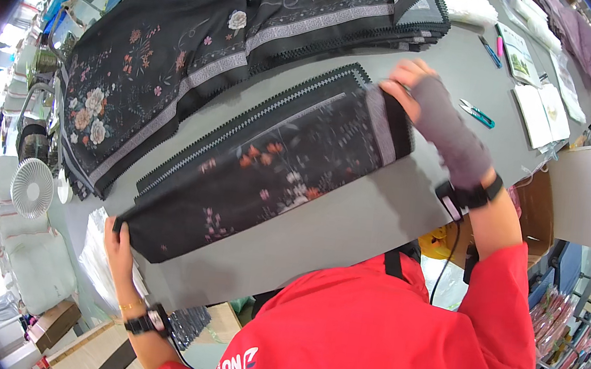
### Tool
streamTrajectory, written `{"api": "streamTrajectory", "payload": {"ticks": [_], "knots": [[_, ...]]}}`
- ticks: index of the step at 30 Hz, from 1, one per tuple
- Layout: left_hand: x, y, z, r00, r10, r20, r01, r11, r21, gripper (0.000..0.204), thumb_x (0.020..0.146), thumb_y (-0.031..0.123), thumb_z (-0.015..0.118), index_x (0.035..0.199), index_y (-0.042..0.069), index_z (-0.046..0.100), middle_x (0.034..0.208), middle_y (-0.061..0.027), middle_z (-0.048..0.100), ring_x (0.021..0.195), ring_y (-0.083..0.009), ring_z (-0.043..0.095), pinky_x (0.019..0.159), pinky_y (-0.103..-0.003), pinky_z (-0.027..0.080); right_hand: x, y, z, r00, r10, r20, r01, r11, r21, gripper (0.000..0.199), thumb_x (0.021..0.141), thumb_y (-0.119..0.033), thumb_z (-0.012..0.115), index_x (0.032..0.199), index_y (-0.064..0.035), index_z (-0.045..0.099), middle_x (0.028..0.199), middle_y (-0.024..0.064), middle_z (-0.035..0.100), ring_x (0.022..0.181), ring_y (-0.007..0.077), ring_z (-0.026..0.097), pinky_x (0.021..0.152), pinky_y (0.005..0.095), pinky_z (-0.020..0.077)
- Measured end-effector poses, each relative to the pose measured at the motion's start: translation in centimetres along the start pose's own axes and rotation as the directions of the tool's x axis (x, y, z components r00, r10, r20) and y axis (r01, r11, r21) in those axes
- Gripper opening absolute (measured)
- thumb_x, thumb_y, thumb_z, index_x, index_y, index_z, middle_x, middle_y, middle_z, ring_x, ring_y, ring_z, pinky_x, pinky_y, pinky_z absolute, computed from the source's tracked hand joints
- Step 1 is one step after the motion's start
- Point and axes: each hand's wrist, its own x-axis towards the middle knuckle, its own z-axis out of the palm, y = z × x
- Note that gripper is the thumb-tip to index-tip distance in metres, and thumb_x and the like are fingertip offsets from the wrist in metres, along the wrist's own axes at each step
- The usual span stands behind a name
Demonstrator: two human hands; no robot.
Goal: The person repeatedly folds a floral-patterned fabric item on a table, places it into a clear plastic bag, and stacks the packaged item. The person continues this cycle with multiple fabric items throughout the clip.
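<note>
A black floral scarf (pixel 236 196), folded into a long strip with a pale border band near its right end, is stretched slantwise between my hands above the grey table. My left hand (pixel 120 248) pinches its lower left corner, thumb on top. At the upper right end, my right hand (pixel 414 92), in a grey fingerless sleeve and slightly blurred, has its fingers closed on the edge. Under and behind the strip, more dark fabric with a zigzag edge (pixel 243 131) shows; whether it is the same piece I cannot tell.
A thick stack of similar scarves (pixel 208 58) covers the table's far side. To the right lie teal-handled thread snips (pixel 477 114), a cutter (pixel 490 52), a pink marker (pixel 499 47) and an open booklet (pixel 537 113). Clear plastic bags (pixel 99 257) hang by the left edge; a white fan (pixel 33 187) stands beyond.
</note>
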Motion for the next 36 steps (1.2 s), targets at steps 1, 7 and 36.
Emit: {"api": "streamTrajectory", "payload": {"ticks": [1,7,36], "knots": [[2.2,-0.6,0.4,0.998,0.020,0.062,-0.016,0.998,-0.068,0.013,0.106,0.010,0.060,0.110,-0.001,0.060,0.096,-0.0065,0.054,0.094,-0.0157,0.053,0.088,-0.029,0.046,1.5,1.3,2.0,0.999,-0.036,-0.021,0.037,0.999,0.003,0.017,0.098,-0.020,0.068,0.095,-0.0042,0.072,0.096,0.0104,0.068,0.099,0.0349,0.061,0.086,0.0438,0.0497],[5.8,4.6,5.8,0.984,0.155,-0.092,-0.089,0.863,0.498,0.040,0.101,0.014,0.068,0.137,-0.001,0.060,0.133,-0.0211,0.059,0.122,-0.0367,0.060,0.108,-0.044,0.048,4.3,-0.5,8.7,0.995,0.063,-0.080,-0.085,0.947,-0.310,0.027,0.091,-0.026,0.077,0.107,-0.0054,0.070,0.110,0.0144,0.069,0.105,0.0357,0.063,0.093,0.0454,0.0516],[-2.7,23.0,17.8,0.815,0.512,0.271,-0.578,0.697,0.424,0.045,0.091,0.007,0.059,0.136,0.002,0.057,0.138,-0.0208,0.058,0.134,-0.0383,0.054,0.114,-0.051,0.041,-0.3,-12.5,12.8,0.753,0.335,0.567,-0.658,0.419,0.626,0.027,0.103,-0.020,0.069,0.111,0.0050,0.065,0.079,0.0076,0.068,0.066,0.0166,0.066,0.060,0.0347,0.0568]]}}
